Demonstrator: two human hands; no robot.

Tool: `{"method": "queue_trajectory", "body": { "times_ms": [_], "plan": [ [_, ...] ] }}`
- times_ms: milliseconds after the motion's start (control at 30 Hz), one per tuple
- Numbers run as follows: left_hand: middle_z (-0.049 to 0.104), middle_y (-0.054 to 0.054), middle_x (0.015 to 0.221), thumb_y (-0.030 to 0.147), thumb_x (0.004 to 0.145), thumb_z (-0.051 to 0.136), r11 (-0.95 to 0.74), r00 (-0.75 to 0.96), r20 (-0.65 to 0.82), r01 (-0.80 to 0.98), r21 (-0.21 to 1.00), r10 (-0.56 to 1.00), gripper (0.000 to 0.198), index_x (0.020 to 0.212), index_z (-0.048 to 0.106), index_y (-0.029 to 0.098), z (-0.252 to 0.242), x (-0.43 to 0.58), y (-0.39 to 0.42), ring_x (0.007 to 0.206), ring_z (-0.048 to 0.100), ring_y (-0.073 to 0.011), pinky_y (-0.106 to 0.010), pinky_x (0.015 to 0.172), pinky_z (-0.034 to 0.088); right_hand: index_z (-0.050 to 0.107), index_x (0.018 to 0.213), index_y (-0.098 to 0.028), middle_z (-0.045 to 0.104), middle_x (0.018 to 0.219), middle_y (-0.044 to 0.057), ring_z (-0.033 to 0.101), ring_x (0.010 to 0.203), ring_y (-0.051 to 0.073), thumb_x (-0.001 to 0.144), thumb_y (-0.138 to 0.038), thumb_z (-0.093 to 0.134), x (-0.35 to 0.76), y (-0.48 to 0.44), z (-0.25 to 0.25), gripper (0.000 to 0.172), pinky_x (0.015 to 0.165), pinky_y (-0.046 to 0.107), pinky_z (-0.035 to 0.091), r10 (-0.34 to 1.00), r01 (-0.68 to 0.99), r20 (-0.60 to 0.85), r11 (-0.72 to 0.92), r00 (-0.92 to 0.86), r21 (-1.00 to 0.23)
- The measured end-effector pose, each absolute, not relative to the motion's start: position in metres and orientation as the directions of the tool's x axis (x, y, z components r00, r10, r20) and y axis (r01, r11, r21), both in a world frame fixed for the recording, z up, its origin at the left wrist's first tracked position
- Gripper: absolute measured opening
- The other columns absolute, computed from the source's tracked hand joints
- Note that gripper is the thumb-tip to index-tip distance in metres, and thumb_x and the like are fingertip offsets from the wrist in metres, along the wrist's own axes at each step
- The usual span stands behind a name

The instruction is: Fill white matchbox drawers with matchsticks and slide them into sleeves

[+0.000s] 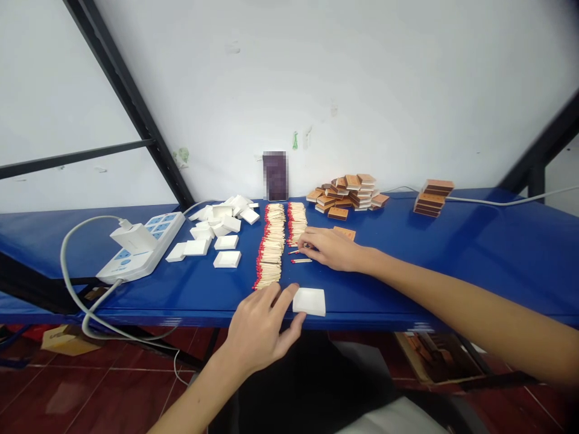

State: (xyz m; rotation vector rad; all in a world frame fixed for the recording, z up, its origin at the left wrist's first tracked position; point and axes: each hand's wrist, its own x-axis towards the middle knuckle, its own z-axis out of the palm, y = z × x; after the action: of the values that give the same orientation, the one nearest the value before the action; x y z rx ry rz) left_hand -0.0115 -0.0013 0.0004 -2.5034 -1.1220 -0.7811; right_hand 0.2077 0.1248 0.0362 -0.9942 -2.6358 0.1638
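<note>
A white matchbox tray [309, 301] lies near the shelf's front edge. My left hand [260, 325] holds its left end, index finger at the far corner and thumb at the near one. Farther back, my right hand [328, 248] is closed, its fingertips pinching at a match [294, 252] beside the shorter row of matches [297, 218]. Just in front of those fingertips lies a loose red-tipped match [301, 261]. The longer row of matches [271, 244] runs back from my left hand. Partly hidden behind my right hand is an orange matchbox [345, 232].
White trays [221, 226] are heaped at left, near a power strip [147, 253] with a plugged-in charger [134, 238] and looping cable. Matchboxes are piled [348, 194] at the back, with a stack [433, 198] farther right. A dark, blurred-out upright object [275, 176] leans on the wall.
</note>
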Motion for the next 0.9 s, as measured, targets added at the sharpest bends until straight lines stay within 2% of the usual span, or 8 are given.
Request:
{"method": "queue_trajectory", "body": {
  "times_ms": [333,433,667,767,900],
  "plan": [
    [0.062,-0.007,0.088,0.036,0.097,0.047,-0.655,0.549,0.578,0.755,-0.033,0.603,0.033,0.123,0.053,0.017,0.0,-0.012,-0.001,0.073,0.063,-0.0223,-0.034,0.064,0.053,0.055,0.085,-0.019,0.061,0.089,0.003,0.054,0.079,0.015,0.093,-0.024,0.052,0.202,0.115,0.038,0.01,0.068,0.027,0.035,0.682,0.595,0.273,0.728,-0.679,-0.341],
    [0.062,-0.007,0.088,0.036,0.097,0.047,-0.657,0.55,0.579,0.753,-0.031,0.602,0.033,0.123,0.053,0.017,0.0,-0.012,-0.002,0.073,0.063,-0.0225,-0.034,0.064,0.053,0.056,0.084,-0.018,0.062,0.088,0.003,0.054,0.078,0.015,0.092,-0.022,0.052,0.205,0.117,0.038,0.009,0.069,0.026,0.035,0.671,0.589,0.297,0.74,-0.679,-0.325],
    [0.062,-0.007,0.09,0.037,0.097,0.047,-0.65,0.549,0.566,0.76,-0.031,0.615,0.034,0.125,0.052,0.018,-0.001,-0.012,-0.001,0.075,0.064,-0.0229,-0.035,0.065,0.053,0.057,0.081,-0.018,0.063,0.081,0.002,0.051,0.069,0.013,0.091,-0.02,0.051,0.213,0.113,0.043,0.012,0.064,0.026,0.031,0.658,0.587,0.254,0.75,-0.709,-0.305],
    [0.062,-0.007,0.089,0.038,0.097,0.046,-0.649,0.547,0.568,0.76,-0.03,0.614,0.034,0.124,0.053,0.018,-0.001,-0.012,-0.001,0.074,0.063,-0.0222,-0.034,0.064,0.053,0.06,0.084,-0.018,0.065,0.08,0.001,0.05,0.067,0.013,0.091,-0.02,0.051,0.213,0.111,0.047,0.012,0.069,0.027,0.03,0.643,0.581,0.243,0.763,-0.726,-0.282],
    [0.062,-0.007,0.088,0.038,0.098,0.045,-0.65,0.547,0.569,0.76,-0.029,0.614,0.034,0.123,0.053,0.017,0.0,-0.011,-0.002,0.074,0.063,-0.0216,-0.034,0.064,0.054,0.064,0.088,-0.017,0.06,0.065,-0.002,0.046,0.055,0.01,0.093,-0.02,0.049,0.211,0.11,0.05,0.016,0.067,0.027,0.029,0.673,0.602,0.23,0.736,-0.703,-0.312]
  ]
}}
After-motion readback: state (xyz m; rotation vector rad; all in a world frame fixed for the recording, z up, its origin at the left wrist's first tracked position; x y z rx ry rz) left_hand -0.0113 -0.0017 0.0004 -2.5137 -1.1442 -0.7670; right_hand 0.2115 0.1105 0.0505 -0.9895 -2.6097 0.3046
